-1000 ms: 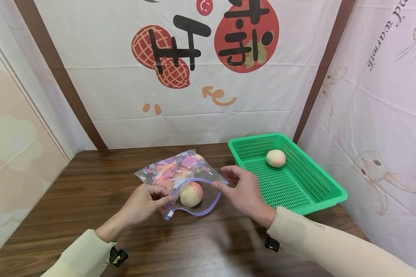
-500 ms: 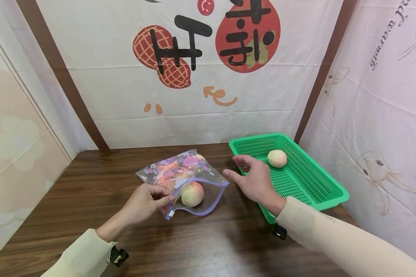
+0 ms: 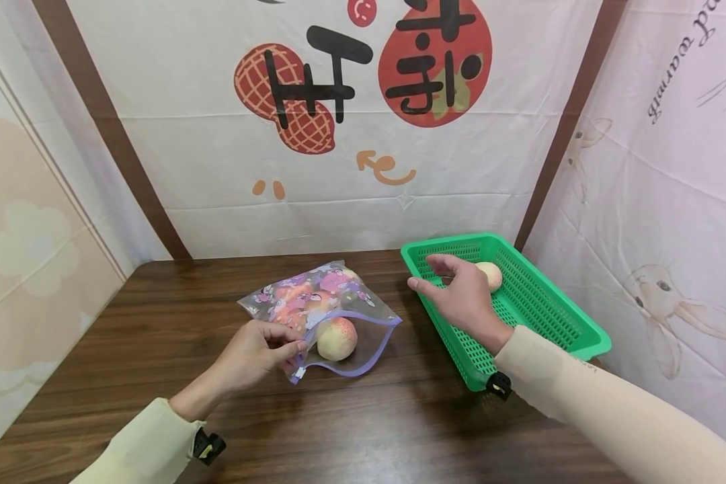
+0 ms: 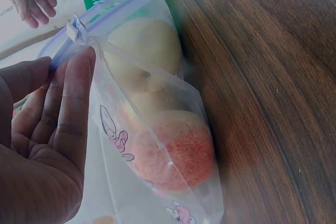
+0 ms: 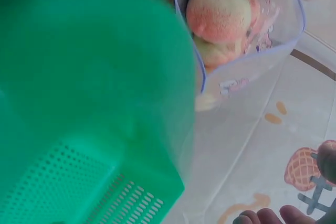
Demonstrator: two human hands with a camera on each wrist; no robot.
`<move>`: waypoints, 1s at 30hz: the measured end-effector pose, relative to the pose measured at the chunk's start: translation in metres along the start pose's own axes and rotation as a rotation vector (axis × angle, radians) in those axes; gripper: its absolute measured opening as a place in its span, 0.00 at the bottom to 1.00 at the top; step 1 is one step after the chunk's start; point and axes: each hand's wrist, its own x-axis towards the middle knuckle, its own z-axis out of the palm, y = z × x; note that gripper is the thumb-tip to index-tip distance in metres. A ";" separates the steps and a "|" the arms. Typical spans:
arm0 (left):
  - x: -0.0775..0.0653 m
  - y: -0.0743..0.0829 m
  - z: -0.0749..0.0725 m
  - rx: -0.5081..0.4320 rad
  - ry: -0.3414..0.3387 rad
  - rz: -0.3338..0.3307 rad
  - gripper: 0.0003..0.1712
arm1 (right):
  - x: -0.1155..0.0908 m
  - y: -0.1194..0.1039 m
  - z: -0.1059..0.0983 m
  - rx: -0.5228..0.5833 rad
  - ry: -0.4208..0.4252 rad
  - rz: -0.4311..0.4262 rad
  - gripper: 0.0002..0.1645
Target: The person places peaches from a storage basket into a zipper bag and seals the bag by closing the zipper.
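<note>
A clear zip bag [image 3: 323, 302] with a purple rim and pink cartoon prints lies on the table, its mouth spread. Several peaches are inside; one peach [image 3: 337, 339] sits at the mouth. My left hand [image 3: 260, 353] pinches the bag's rim near the white slider [image 4: 73, 29]. Over the near left part of the green basket [image 3: 460, 349] hovers my right hand [image 3: 460, 292], thumb and fingers apart, holding nothing. Another peach [image 3: 491, 275] rests in the basket, partly hidden behind that hand. In the right wrist view the bag [image 5: 252, 24] gapes, showing the peaches.
The dark wooden table [image 3: 157, 323] runs back to a printed cloth backdrop [image 3: 314, 222]. A second cloth [image 3: 671, 235] hangs to the right, close to the basket's edge.
My right hand has let go of the bag's right corner and moved right and away from me, over the basket. My left hand keeps its hold, and the bag's mouth stays spread.
</note>
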 end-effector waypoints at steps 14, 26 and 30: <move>-0.001 0.001 -0.001 0.001 -0.004 0.005 0.09 | 0.021 0.006 -0.023 -0.066 0.007 0.048 0.37; -0.001 -0.001 -0.001 0.050 -0.006 -0.011 0.09 | 0.048 0.033 -0.046 -0.122 -0.017 0.103 0.38; -0.001 -0.001 -0.001 0.069 -0.003 -0.011 0.09 | 0.056 0.042 -0.052 -0.154 -0.012 0.120 0.38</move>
